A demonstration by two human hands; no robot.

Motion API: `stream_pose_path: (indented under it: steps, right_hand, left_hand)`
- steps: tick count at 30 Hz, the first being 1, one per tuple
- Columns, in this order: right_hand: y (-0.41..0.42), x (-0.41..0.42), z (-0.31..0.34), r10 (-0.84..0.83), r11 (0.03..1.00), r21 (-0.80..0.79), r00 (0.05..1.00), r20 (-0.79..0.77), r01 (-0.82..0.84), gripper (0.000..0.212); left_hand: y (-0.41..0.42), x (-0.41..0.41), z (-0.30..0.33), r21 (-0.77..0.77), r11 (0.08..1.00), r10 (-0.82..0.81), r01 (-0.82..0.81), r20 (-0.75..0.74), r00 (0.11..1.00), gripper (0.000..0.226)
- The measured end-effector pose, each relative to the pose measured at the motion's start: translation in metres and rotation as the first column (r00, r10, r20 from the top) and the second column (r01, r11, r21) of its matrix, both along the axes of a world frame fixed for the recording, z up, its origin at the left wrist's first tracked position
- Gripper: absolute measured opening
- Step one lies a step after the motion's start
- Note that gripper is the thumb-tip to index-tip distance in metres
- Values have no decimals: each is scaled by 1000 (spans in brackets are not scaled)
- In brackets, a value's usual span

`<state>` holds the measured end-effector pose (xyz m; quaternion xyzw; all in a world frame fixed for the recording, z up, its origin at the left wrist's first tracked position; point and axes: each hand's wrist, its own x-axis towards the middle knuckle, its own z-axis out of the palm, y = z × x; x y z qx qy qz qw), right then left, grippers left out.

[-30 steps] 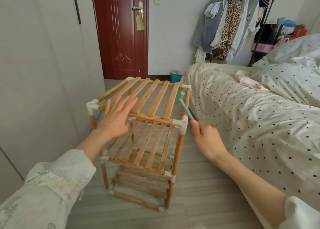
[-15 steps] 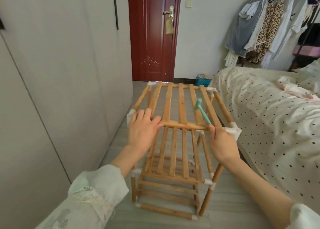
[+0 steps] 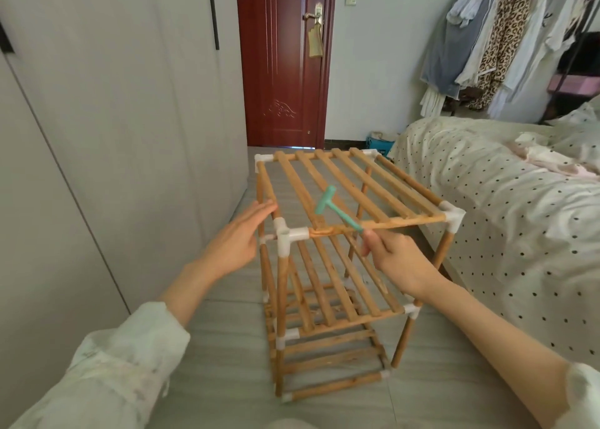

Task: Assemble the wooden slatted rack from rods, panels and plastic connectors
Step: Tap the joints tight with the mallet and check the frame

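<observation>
The wooden rack (image 3: 341, 243) stands upright on the grey floor (image 3: 214, 357), between the white wardrobe (image 3: 113, 120) on the left and the bed (image 3: 506, 208) with the dotted cover on the right. It has slatted shelves stacked one above another, joined at the corners by white plastic connectors.

The left hand (image 3: 235, 238) is at the rack's near left corner, fingers straight and lying close together, reaching toward the far side along the top left rod. Its fingertips (image 3: 268, 206) seem to touch that rod, though blur makes the contact hard to confirm. The near left connector (image 3: 285, 235) sits just beside the palm, apart from the fingers.

The right hand (image 3: 399, 263) is in front of the top shelf's near rod (image 3: 383, 224), fingers curled round the handle of a small green hammer (image 3: 337, 211). The handle runs up and to the left from the thumb (image 3: 368, 242), crossing over the near rod. The hammer's head hangs above the slats of the top shelf, near the shelf's left half. The knuckles lie just below the near rod, over the middle shelf.

Behind the rack is a dark red door (image 3: 285, 61), and clothes (image 3: 487, 39) hang on a rail at the upper right.
</observation>
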<state>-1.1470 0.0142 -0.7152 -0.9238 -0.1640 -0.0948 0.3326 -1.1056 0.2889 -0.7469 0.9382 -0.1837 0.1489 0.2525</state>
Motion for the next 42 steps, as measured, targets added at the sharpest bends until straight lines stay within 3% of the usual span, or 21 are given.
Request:
stream_pose_path:
  steps: [4, 5, 8, 9, 10, 12, 13, 14, 16, 18, 21, 22, 24, 26, 28, 31, 33, 36, 38, 40, 42]
  right_hand:
    - [26, -13, 26, -52, 964, 264, 948, 313, -34, 33]
    - [32, -16, 26, -45, 965, 258, 948, 314, -39, 32]
    - [44, -27, 3, 29, 985, -167, 997, -71, -41, 33]
    - [42, -27, 2, 26, 974, -223, 996, -82, -44, 34]
    - [39, -22, 6, 16, 985, -168, 998, -63, -27, 34]
    - [37, -20, 16, -34, 980, 197, 971, 236, -13, 35]
    - [37, -20, 16, -56, 973, 229, 946, 318, -20, 37]
    - [40, -22, 18, -47, 986, 166, 954, 296, -3, 39]
    - [41, -26, -1, 17, 972, -235, 997, 77, 1, 36]
    - [33, -24, -7, 27, 965, -260, 1000, 5, -25, 32]
    - [26, -16, 5, -43, 994, 112, 976, 215, 19, 33]
    - [23, -17, 9, -11, 996, 91, 986, 164, -4, 33]
    - [12, -20, 4, 50, 984, -171, 997, -57, -59, 33]
    - [-8, -19, 4, -4, 964, -267, 996, -84, -18, 35]
    - [-30, -18, 16, -102, 989, -102, 994, 22, 104, 38]
    - [-63, -12, 34, -265, 960, -54, 955, 134, 274, 44]
    - [-82, -8, 47, -351, 931, -41, 919, 179, 363, 47]
    - [-108, -2, 57, -537, 841, 260, 792, 290, 474, 43]
    - [-117, 5, 35, -618, 783, 204, 772, 151, 587, 41]
    - [-124, 5, -1, -587, 809, -72, 794, -157, 584, 37]
    - [-128, 5, -12, -610, 792, -97, 774, -169, 602, 39]
  left_hand:
    - [12, 4, -4, 98, 994, -42, 39, 25, 999, 86]
    - [12, 5, -2, 104, 994, -34, 29, 44, 998, 86]
    - [11, 5, 0, 95, 995, -21, 18, 37, 999, 88]
    - [11, 4, -1, 90, 996, -20, 17, 24, 1000, 88]
    - [11, 4, -2, 84, 996, -21, 19, 20, 1000, 88]
    - [11, 4, -4, 56, 998, -10, 8, 35, 999, 87]
    - [10, 4, -4, 42, 999, -7, 5, 46, 999, 87]
    - [9, 4, -5, 32, 999, 0, -1, 51, 999, 86]
    - [8, 2, -4, 31, 999, 26, -28, 53, 998, 86]
    - [8, 2, -3, 47, 998, 43, -46, 56, 997, 85]
    - [2, 1, 2, 8, 998, 58, -59, 65, 996, 75]
    - [-1, 0, 4, 2, 997, 72, -72, 58, 996, 67]
    - [-7, -3, 7, 12, 993, 117, -118, 52, 992, 55]
    - [-12, -4, 9, -10, 989, 150, -150, 10, 989, 48]
    - [-21, -5, 11, -80, 980, 181, -185, -55, 982, 42]
    - [-49, -13, 23, -184, 965, 192, -187, 7, 981, 37]
    - [-74, -20, 31, -123, 983, 146, -134, 98, 984, 38]
    - [-102, -23, 27, 100, 984, 129, -145, 148, 980, 42]
    - [-107, -23, 19, 275, 940, 142, -201, 219, 965, 45]
    - [-104, -21, 11, 315, 921, 135, -229, 294, 946, 44]
    - [-102, -18, 8, 310, 920, 135, -240, 323, 937, 41]
